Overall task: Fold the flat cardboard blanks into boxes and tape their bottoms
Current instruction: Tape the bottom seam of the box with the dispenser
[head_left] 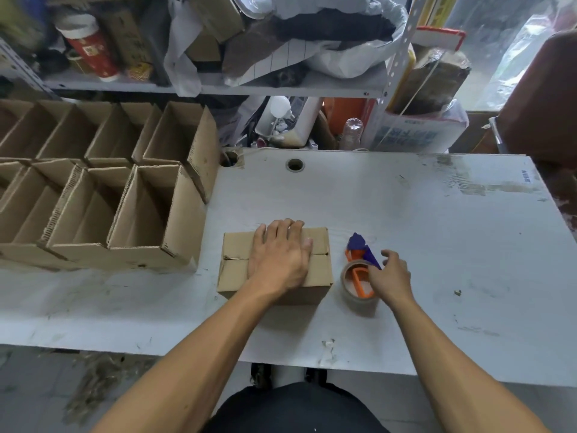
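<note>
A person's left hand (281,257) lies flat, fingers straight and spread, pressing down on the closed flaps of a small cardboard box (274,267) set near the front middle of the white surface (437,220). The seam between the box's 2 flaps runs left to right beneath the palm. The right hand (390,276) reaches over a tape dispenser (362,264), fingers loosely curved at its blue and orange handle; whether they grip it cannot be told. The dispenser, loaded with a roll of clear brownish tape, lies on the surface just right of the box. To the left, rows of folded open-topped boxes (103,189) stand packed side by side, the nearest close to the box under the hand. A round cable hole (294,165) sits near the surface's far edge. Behind it, a metal shelf (218,87) holds bags, cartons and a red canister (90,48).
</note>
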